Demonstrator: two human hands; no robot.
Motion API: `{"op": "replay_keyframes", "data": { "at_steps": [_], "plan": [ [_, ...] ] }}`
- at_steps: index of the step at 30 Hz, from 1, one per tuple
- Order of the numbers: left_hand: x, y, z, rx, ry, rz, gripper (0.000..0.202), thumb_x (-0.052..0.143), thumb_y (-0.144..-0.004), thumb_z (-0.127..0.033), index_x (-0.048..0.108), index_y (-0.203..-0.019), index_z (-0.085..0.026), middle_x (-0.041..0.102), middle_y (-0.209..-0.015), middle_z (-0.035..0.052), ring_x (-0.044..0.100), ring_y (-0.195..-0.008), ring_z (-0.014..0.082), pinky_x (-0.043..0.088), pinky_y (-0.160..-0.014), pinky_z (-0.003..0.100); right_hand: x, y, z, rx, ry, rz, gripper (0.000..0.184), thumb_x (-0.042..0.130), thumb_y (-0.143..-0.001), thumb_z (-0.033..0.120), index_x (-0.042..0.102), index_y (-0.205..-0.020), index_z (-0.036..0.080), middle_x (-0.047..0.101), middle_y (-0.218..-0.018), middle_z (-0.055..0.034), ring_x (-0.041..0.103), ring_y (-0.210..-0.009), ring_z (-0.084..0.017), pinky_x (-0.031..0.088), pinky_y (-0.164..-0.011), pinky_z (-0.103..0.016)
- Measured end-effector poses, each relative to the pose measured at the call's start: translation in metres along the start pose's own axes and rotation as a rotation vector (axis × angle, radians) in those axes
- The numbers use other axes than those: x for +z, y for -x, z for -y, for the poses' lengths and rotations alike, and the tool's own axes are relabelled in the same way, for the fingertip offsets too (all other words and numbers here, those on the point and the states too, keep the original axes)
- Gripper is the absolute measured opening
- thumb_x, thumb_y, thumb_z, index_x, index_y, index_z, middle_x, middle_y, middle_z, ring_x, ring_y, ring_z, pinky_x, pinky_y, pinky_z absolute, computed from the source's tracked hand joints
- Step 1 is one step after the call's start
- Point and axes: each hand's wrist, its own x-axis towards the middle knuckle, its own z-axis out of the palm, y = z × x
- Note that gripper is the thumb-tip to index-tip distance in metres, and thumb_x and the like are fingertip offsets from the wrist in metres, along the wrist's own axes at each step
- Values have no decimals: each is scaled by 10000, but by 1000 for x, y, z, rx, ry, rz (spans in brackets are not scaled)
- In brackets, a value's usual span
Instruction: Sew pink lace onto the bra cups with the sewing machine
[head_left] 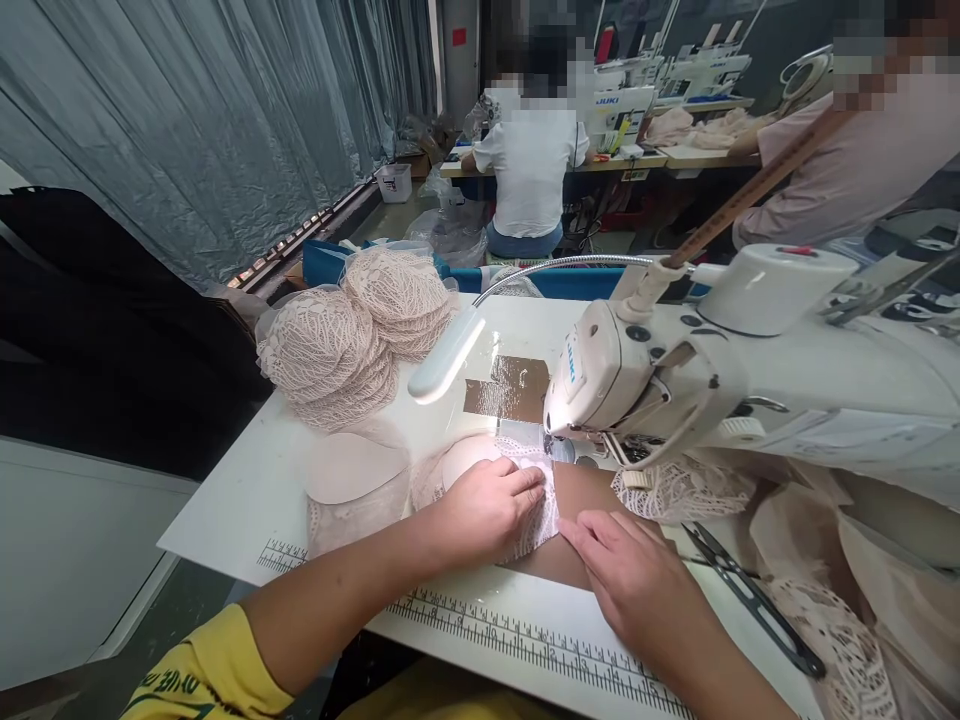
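A pale lace piece (541, 515) with a smooth cup-shaped part lies on the sewing machine's table, its far edge close to the needle area. Pressed down on top of it is my left hand (491, 505), the fingers bent and held together over the lace. My right hand (626, 560) pinches the lace's right edge between thumb and fingertips, beside a brown patch (574, 563) on the table. The white sewing machine (600, 365) stands just beyond both hands, with its needle largely hidden. Another cup piece (358, 470) lies left of my left hand.
Stacks of lace cups (322, 350) stand at the table's back left. A lamp (446, 360) on a bendable neck hangs over the table. Black thread snips (754, 595) lie at right near more lace fabric (836, 640). Two people sit further off near other machines.
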Motion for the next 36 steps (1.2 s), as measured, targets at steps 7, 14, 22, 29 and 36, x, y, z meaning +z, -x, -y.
{"op": "replay_keyframes", "data": {
  "at_steps": [7, 14, 22, 29, 36],
  "plan": [
    [-10, 0, 4, 22, -18, 47, 357, 496, -804, -145, 591, -1142, -88, 584, -1220, 152, 543, -820, 203, 459, -745, 331, -2, -5, 0, -5, -19, 18, 336, 403, -840, 25, 629, -1027, 189, 599, -824, -41, 489, -742, -173, 328, -660, -287],
    [-8, -8, 23, 36, -71, 80, 441, 505, -835, -168, 527, -1270, -100, 540, -1321, 120, 532, -936, 225, 431, -803, 345, -12, -26, 0, 7, -9, 28, 343, 423, -753, -2, 645, -926, 195, 578, -758, -28, 485, -701, -175, 341, -632, -282],
    [-14, -23, 39, 43, -90, 111, 398, 466, -880, -175, 528, -1266, -96, 535, -1319, 152, 524, -947, 230, 432, -796, 352, -6, -42, -6, 43, 114, -12, 396, 430, -740, -11, 659, -998, 185, 631, -798, -36, 536, -684, -167, 368, -599, -286],
    [-20, -15, 34, 94, -36, 97, 358, 445, -909, -167, 529, -1255, -145, 559, -1297, 108, 525, -1011, 225, 421, -829, 350, -1, -41, -6, 20, 176, -99, 404, 439, -768, 17, 680, -1053, 171, 677, -811, -60, 580, -718, -192, 399, -568, -290],
    [-19, -19, 40, 90, -17, 94, 395, 478, -883, -138, 518, -1276, -155, 556, -1311, 107, 516, -1017, 227, 429, -835, 357, 0, -45, -7, 49, 278, -79, 456, 417, -807, 9, 660, -1151, 183, 705, -904, -80, 605, -732, -191, 485, -668, -304]
  ]
}}
